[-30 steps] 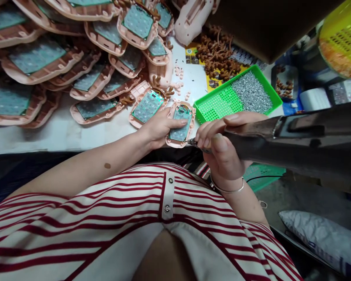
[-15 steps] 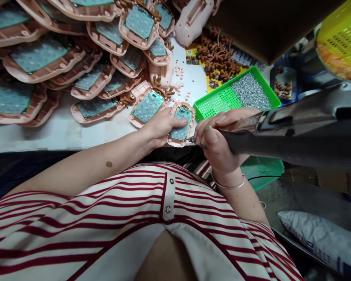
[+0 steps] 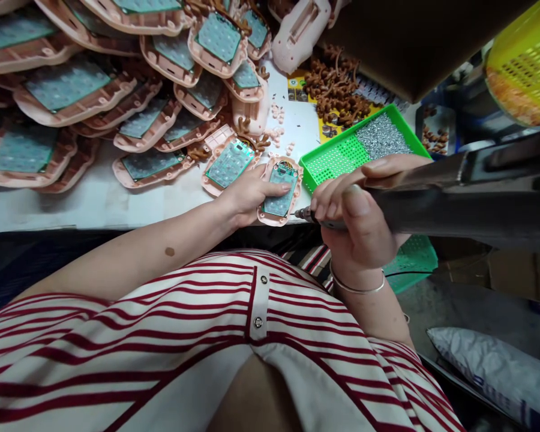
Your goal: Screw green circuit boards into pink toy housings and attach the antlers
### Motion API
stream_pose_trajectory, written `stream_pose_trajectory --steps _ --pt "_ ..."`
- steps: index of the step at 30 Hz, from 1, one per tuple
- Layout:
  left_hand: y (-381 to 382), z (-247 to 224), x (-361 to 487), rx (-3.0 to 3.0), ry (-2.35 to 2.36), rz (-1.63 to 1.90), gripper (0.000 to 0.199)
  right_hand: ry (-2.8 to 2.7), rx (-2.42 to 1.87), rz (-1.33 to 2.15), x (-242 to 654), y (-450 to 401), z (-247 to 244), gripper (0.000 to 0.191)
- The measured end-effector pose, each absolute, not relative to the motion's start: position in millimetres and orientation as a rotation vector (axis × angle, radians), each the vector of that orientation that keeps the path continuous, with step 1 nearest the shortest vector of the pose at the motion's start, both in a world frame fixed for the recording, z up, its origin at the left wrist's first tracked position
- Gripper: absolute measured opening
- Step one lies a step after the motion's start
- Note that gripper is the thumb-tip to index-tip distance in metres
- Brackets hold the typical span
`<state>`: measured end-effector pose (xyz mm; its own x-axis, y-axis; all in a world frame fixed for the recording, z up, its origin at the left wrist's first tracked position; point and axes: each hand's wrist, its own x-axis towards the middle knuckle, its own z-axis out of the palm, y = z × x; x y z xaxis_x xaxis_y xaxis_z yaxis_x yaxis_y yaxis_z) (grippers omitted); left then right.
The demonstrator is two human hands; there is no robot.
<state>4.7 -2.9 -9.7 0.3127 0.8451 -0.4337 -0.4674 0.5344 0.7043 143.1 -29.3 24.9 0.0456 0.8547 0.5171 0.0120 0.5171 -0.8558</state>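
1. White bench [image 3: 139, 207]: pink shells [image 3: 83, 96] crowd its far-left corner and left side.
2. Electric screwdriver [image 3: 459, 204]: right hand [image 3: 364, 216] wraps its front, fingers curled; bit beside the held shell's lower right rim, contact unclear.
3. Green basket [image 3: 337, 165]: right of the held shell, screws [image 3: 382, 138] inside.
4. Held shell [image 3: 270, 219]: at the bench's near edge, left hand [image 3: 247, 195] pinching it, thumb over its circuit board [image 3: 281, 204].

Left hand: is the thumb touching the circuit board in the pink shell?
Touching: the head view shows the thumb of the left hand laid across the circuit board in the pink shell.
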Motion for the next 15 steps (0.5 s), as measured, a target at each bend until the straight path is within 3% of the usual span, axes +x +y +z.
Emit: stream_pose_trajectory --steps 15 --pt "-8 -12 -2 0.596 0.768 0.904 0.053 -1.428 -0.81 0.901 139 -25 15 0.041"
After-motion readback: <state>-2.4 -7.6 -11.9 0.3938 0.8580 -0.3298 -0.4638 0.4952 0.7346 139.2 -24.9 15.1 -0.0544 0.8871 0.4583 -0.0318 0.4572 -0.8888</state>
